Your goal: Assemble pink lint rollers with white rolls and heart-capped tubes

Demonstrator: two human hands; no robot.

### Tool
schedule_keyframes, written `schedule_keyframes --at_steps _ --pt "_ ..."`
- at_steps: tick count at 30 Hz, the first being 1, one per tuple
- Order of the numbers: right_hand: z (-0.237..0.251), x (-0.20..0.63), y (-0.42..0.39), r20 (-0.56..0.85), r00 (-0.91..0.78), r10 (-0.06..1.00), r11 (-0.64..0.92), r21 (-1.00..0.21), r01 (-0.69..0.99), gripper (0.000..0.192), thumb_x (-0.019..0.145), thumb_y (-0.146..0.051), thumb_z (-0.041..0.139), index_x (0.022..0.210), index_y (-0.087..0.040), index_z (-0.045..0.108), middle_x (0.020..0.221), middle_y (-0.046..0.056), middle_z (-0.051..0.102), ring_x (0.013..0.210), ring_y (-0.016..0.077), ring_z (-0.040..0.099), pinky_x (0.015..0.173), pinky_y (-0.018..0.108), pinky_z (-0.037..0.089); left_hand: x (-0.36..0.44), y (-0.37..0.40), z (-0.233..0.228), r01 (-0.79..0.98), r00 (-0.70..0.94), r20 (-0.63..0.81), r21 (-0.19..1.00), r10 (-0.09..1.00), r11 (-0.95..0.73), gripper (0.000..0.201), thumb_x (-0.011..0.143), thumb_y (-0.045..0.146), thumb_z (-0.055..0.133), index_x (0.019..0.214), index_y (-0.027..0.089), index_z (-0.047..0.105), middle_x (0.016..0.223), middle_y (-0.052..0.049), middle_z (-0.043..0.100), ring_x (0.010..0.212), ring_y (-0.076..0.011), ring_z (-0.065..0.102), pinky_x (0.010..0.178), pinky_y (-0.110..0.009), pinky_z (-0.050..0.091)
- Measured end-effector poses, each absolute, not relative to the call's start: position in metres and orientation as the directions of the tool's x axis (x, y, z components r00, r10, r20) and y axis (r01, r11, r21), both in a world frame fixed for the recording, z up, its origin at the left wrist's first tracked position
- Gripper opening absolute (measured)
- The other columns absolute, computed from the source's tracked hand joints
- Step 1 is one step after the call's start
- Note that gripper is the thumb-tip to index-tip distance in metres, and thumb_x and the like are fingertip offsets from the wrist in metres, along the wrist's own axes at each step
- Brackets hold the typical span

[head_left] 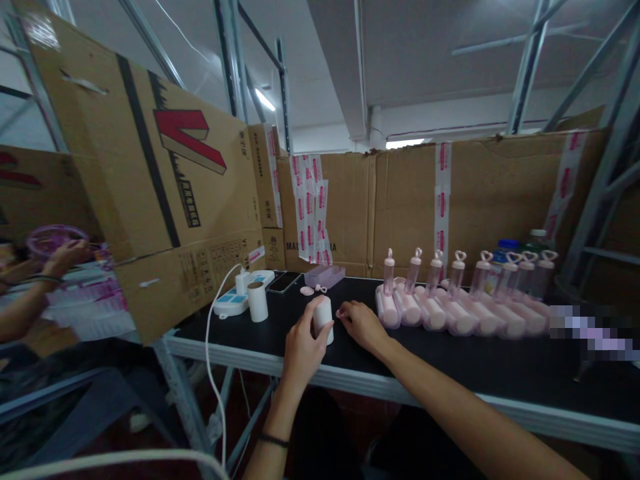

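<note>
My left hand [306, 341] is wrapped round a white cylinder [324, 320] that stands upright at the table's front edge. Just right of it, my right hand [361, 323] has its fingertips pinched on a small pink piece [341, 313], its shape mostly hidden. Behind the cylinder lie a flat pink disc [307, 291] and a small pink part with a loop [321, 288]. A second white cylinder [258, 303] with a brownish top stands to the left. Right of my right hand, several pale pink cylinders [434, 312] lie in a row, with clear pink tubes [413, 272] topped by loops upright behind them.
A white power strip [233, 301] with a plugged-in cable, a phone [285, 282] and a lilac tray [325, 275] are at the back left. Cardboard walls [400, 207] enclose the black table [360, 367]. Beyond the left panel, another person's hand [67, 255] holds a purple ring-shaped thing.
</note>
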State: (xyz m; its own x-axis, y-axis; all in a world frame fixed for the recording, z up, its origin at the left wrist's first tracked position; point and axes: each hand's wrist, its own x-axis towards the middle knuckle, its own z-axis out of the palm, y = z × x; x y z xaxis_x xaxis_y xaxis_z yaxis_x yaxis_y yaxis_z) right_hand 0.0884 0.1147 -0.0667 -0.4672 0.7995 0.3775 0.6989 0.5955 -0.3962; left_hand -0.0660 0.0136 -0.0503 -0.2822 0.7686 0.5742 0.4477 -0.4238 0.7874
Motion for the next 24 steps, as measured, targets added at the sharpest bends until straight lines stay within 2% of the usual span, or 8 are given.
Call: schedule_keyframes --at_steps 4,7,10,13,17,20,24 --pt "-0.064 0.088 0.111 0.502 -0.378 0.778 0.622 -0.523 0.583 0.015 0.091 -0.019 0.064 0.106 -0.019 0.063 0.107 0.012 0.07 0.1 0.0263 0.069 0.086 0.035 0.052 -0.073 0.021 -0.051 0.308 -0.436 0.561 0.828 0.704 -0.469 0.055 0.083 0.038 0.074 0.13 0.023 0.05 0.118 -0.011 0.073 0.101 -0.0266 0.075 0.087 -0.042 0.062" --pt "-0.059 0.085 0.106 0.584 -0.365 0.725 0.688 -0.59 0.422 0.031 0.087 -0.022 0.069 0.115 -0.02 0.057 0.104 0.007 0.069 0.092 0.0217 0.069 0.08 0.032 0.054 -0.078 0.025 -0.05 0.173 -0.58 0.505 0.844 0.64 -0.508 0.063 0.085 0.044 0.073 0.132 0.023 0.037 0.122 -0.014 0.067 0.105 -0.0281 0.074 0.082 -0.044 0.065" --pt "-0.054 0.081 0.098 0.653 -0.386 0.652 0.754 -0.615 0.231 0.044 0.085 -0.024 0.072 0.124 -0.022 0.051 0.103 0.003 0.07 0.087 0.0178 0.069 0.075 0.029 0.056 -0.08 0.028 -0.05 0.075 -0.661 0.444 0.841 0.605 -0.536 0.065 0.081 0.043 0.078 0.127 0.026 0.035 0.124 -0.013 0.063 0.108 -0.0293 0.073 0.078 -0.045 0.067" --pt "-0.051 0.079 0.092 0.698 -0.392 0.6 0.778 -0.623 0.081 0.049 0.085 -0.025 0.074 0.127 -0.024 0.05 0.11 0.003 0.07 0.094 0.0175 0.07 0.081 0.03 0.058 -0.078 0.03 -0.05 0.003 -0.676 0.405 0.837 0.616 -0.547 0.067 0.076 0.04 0.084 0.122 0.026 0.038 0.119 -0.01 0.065 0.107 -0.0294 0.073 0.077 -0.046 0.067" --pt "-0.049 0.08 0.089 0.723 -0.361 0.59 0.762 -0.646 -0.048 0.047 0.086 -0.03 0.076 0.125 -0.025 0.052 0.112 0.003 0.072 0.1 0.0183 0.072 0.092 0.034 0.059 -0.072 0.029 -0.046 -0.07 -0.676 0.371 0.828 0.637 -0.557 0.064 0.076 0.037 0.085 0.119 0.027 0.04 0.117 -0.008 0.064 0.109 -0.0287 0.072 0.078 -0.046 0.067" --pt "-0.048 0.08 0.087 0.737 -0.302 0.604 0.748 -0.656 -0.103 0.043 0.088 -0.036 0.075 0.124 -0.025 0.055 0.113 0.004 0.074 0.102 0.0195 0.073 0.093 0.035 0.06 -0.066 0.026 -0.043 -0.118 -0.673 0.352 0.817 0.65 -0.565 0.059 0.078 0.036 0.084 0.117 0.027 0.04 0.113 -0.006 0.064 0.106 -0.027 0.073 0.08 -0.046 0.067" --pt "-0.047 0.081 0.083 0.751 -0.242 0.614 0.752 -0.65 -0.112 0.029 0.089 -0.037 0.076 0.113 -0.024 0.068 0.11 0.005 0.077 0.102 0.0219 0.074 0.096 0.037 0.059 -0.056 0.023 -0.042 -0.181 -0.667 0.325 0.802 0.671 -0.569 0.056 0.08 0.032 0.083 0.114 0.026 0.04 0.109 -0.005 0.066 0.101 -0.0247 0.074 0.081 -0.045 0.066"
